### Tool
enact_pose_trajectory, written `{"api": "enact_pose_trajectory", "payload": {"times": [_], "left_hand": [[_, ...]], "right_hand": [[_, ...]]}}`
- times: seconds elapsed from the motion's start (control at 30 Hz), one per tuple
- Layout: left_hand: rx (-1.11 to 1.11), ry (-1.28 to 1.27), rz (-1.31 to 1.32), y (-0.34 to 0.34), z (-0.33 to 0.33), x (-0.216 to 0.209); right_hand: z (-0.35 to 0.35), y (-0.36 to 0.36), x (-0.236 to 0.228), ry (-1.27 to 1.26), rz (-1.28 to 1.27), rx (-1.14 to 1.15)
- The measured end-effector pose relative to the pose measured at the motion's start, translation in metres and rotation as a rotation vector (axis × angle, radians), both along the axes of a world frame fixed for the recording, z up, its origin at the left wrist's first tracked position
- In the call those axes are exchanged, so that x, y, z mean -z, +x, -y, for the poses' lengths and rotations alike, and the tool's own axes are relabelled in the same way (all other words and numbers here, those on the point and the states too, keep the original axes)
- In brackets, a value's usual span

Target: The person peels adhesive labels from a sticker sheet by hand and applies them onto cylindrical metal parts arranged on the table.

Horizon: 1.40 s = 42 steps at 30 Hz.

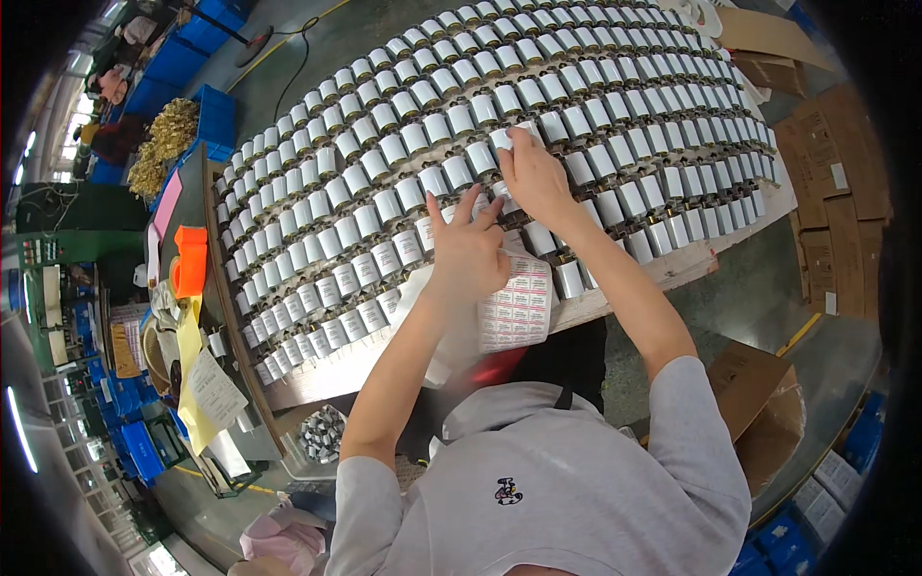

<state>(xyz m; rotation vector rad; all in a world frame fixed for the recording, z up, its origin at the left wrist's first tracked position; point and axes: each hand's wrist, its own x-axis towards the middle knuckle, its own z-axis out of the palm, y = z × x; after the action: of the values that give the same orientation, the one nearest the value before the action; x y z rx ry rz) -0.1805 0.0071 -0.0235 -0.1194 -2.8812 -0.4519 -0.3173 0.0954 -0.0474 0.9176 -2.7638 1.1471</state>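
Rows of small white cylinders (434, 180) with metal fittings cover the slanted board. Printed labels show on many cylinders in the nearer left rows, such as a labelled cylinder (365, 269). My left hand (468, 252) rests over the lower middle rows, fingers spread across cylinders. Under its thumb and palm it grips a sheet of labels (519, 305), printed in pink and white, which hangs over the board's front edge. My right hand (540, 182) is further up and right, thumb and forefinger drawn together at a cylinder; whatever lies between the fingertips is hidden.
A clear bin of small metal parts (322, 434) stands below the board's left corner. Orange (189, 261) and yellow sheets lie on the left side bench. Brass-coloured parts (165, 139) fill a blue crate at far left. Cardboard boxes (834, 192) stand at right, with an open carton (759, 398) nearer me.
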Motion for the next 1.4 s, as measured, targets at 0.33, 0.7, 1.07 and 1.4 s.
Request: {"api": "enact_pose_trajectory", "payload": {"times": [0.33, 0.7, 1.07, 1.4], "left_hand": [[0.012, -0.135, 0.098, -0.019, -0.009, -0.006], [-0.211, 0.641, 0.499, -0.019, 0.007, -0.048], [-0.315, 0.848, 0.494, 0.0, 0.006, -0.042], [0.1, 1.109, 0.667, 0.004, -0.013, -0.036]], "right_hand": [[-0.013, 0.002, -0.032, 0.054, -0.076, 0.183], [-0.064, 0.009, -0.033, -0.126, 0.62, -0.508], [-0.059, 0.033, -0.055, -0.218, 0.368, -0.428], [-0.056, -0.045, -0.028, 0.069, 0.833, -0.236]]}}
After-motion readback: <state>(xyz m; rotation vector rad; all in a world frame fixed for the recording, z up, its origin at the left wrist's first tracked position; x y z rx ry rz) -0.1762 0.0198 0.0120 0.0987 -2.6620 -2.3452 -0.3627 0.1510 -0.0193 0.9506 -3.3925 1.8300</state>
